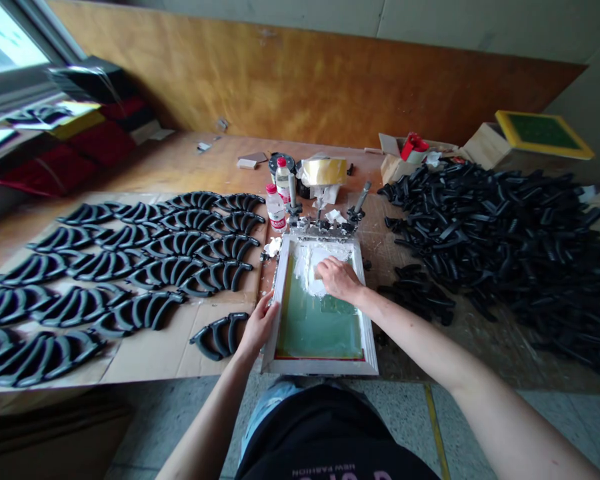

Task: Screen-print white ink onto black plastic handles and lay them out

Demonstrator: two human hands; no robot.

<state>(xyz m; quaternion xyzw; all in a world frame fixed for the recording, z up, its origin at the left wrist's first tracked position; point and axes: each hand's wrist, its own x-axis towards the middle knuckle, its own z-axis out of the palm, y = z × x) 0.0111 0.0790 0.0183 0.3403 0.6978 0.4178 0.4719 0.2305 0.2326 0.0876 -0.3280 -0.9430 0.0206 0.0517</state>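
Note:
A screen printing frame (369,333) with a metal rim and green mesh lies in front of me, clamped at its far end. White ink (305,257) is smeared thickly over the far part of the mesh. My right hand (337,279) is closed over the inked area on a small pale scraper (319,272), mostly hidden by the fingers. At the frame's left rim, my left hand (264,320) grips the edge; some of its fingers are out of sight. What lies under the mesh cannot be made out.
Rows of curved black plastic parts (175,273) lie on cardboard at left. A big heap of similar parts (495,233) covers the right side. Two red-capped bottles (276,212) stand behind the frame's left corner, near the clamp posts (361,199). A yellow-rimmed screen (545,135) rests on a box.

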